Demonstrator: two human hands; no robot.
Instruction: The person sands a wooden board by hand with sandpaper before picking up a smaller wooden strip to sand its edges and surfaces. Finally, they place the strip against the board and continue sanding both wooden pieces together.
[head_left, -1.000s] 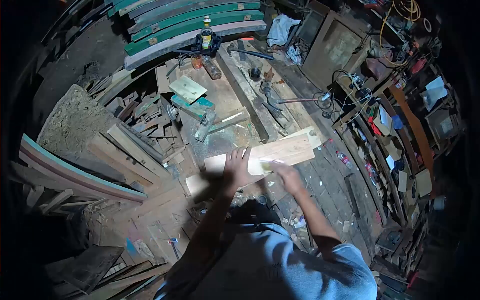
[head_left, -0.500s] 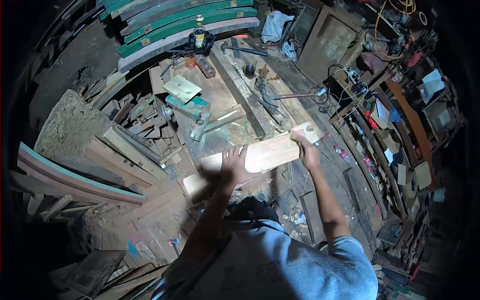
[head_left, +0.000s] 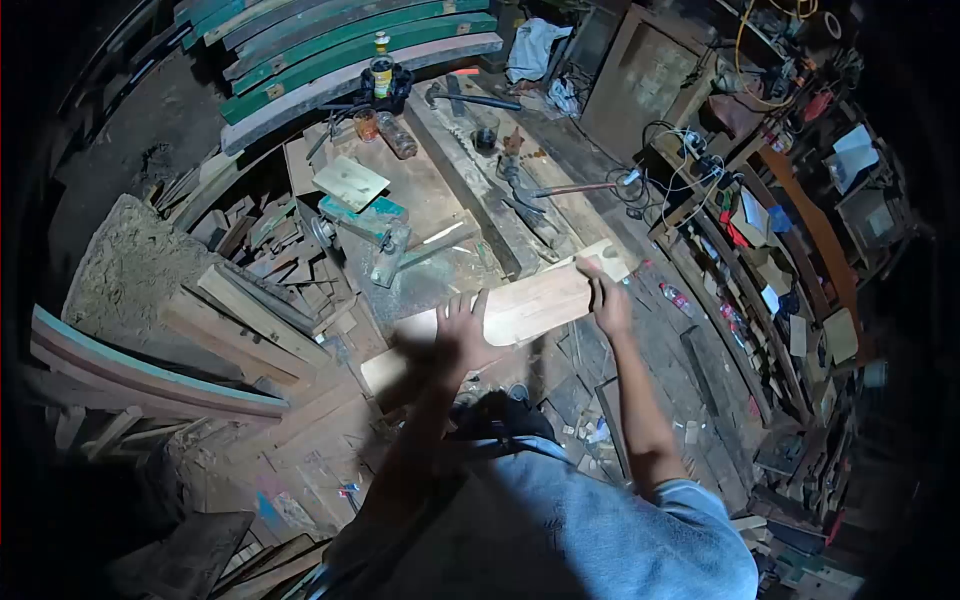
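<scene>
A pale wooden board (head_left: 540,302) with a rounded corner lies slantwise in front of me, on top of another pale board (head_left: 385,372) whose ends stick out at both sides. My left hand (head_left: 462,335) rests on the upper board near its left end, its fingers spread over the surface. At the right end, my right hand (head_left: 608,300) is closed, with its fingertips bent down at the board. Whatever is under those fingers is mostly hidden; a small pinkish patch shows there in the earlier view.
Beyond the boards, a green power tool with a wheel (head_left: 365,218) stands on the bench, with a thin wood panel (head_left: 350,183) on it. A hammer (head_left: 475,98), a dark glass (head_left: 485,137) and a bottle (head_left: 381,68) lie farther back. Wood offcuts (head_left: 285,265) are heaped at left.
The whole view has shifted slightly, so the scene sits a little farther left. My right hand has slid a little at the board's right end. My left hand stays on the board.
</scene>
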